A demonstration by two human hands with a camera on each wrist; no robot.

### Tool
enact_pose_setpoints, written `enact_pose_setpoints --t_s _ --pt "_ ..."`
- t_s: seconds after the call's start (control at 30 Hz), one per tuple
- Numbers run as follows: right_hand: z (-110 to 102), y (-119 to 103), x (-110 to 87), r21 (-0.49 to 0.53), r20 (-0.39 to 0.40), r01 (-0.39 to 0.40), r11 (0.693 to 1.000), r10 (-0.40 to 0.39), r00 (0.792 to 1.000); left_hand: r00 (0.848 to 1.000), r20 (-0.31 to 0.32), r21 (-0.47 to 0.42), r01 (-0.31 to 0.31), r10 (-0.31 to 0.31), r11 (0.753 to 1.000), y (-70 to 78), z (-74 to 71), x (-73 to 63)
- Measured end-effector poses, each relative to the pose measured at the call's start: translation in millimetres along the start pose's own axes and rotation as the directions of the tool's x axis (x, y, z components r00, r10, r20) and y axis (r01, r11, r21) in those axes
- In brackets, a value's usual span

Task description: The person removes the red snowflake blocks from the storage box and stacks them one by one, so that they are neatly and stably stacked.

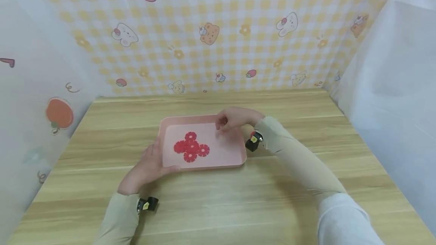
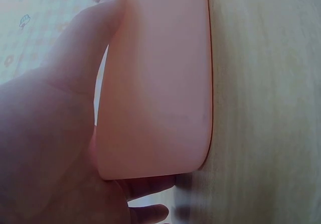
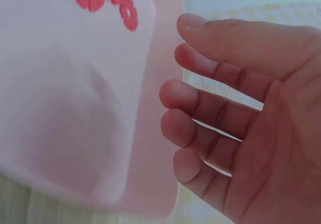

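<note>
A pink tray (image 1: 226, 163) lies on the table, with several red notched discs (image 1: 192, 146) clustered left of its middle, some overlapping. My left hand (image 1: 150, 165) holds the tray's near left corner. Its thumb lies along the front rim and its fingers lie along the left side. The left wrist view shows the thumb (image 2: 113, 8) at the rim, with fingers coming round the end wall. Over the tray's far right part hovers my right hand (image 1: 235, 118), its fingers loosely bent. In the right wrist view nothing shows between the thumb and fingers (image 3: 178, 94).
The wooden table (image 1: 218, 207) reaches back to a yellow checked cloth (image 1: 218, 59). Pale cloths hang at the left (image 1: 30, 86) and right (image 1: 391, 86) sides. A small black camera (image 1: 253, 143) sits on the right wrist beside the tray's right edge.
</note>
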State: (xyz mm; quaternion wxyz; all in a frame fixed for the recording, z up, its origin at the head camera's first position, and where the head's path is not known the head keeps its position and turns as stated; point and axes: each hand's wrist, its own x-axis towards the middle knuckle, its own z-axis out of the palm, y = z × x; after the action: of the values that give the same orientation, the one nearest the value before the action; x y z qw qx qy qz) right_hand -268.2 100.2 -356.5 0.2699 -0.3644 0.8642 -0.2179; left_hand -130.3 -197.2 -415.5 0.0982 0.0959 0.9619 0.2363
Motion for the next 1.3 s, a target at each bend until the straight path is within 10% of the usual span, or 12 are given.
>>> enact_pose_setpoints --t_s 1.3 --pt "67 -28 70.7 -0.063 0.029 0.065 0.996 -0.064 0.998 1.0 0.002 -0.015 -0.001 0.001 1.0 -1.4 -0.2 -1.1"
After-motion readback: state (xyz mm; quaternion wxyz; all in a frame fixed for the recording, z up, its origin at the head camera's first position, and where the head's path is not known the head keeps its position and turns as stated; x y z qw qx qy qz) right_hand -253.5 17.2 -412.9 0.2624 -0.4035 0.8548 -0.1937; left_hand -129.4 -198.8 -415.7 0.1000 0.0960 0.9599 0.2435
